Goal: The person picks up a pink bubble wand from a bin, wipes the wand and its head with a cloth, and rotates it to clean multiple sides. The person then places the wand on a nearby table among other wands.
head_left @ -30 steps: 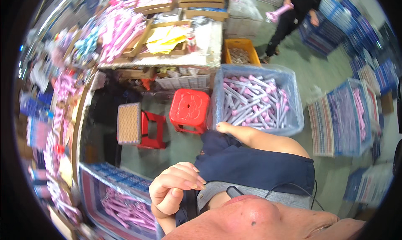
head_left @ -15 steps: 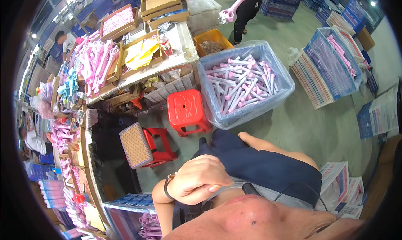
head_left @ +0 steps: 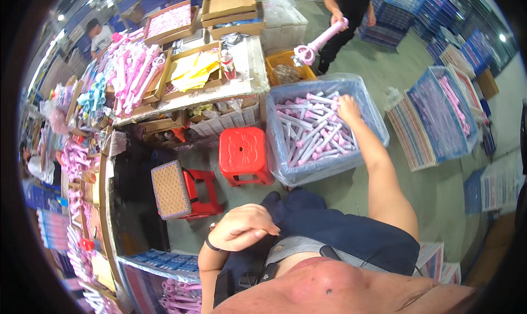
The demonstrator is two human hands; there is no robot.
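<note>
My right hand reaches into a large blue bin lined with clear plastic. Its bent fingers are pressed together on the right side of a heap of pale lilac plastic tubes with pink ends. Whatever lies between the fingertips is hidden. Above my lap, my left hand is loosely closed, with a dark band at its wrist; nothing shows in it. Across the bin, another person's hand holds a long pink plastic piece with a ring-shaped end.
A red stool stands left of the bin, beside another with a woven top. The workbench carries pink parts, cardboard trays and a bottle. An orange crate sits behind the bin; stacked crates stand right.
My right arm has come into view and stretched into the bin. The left hand stays curled near my lap. The other person has moved closer to the bin with the pink piece.
</note>
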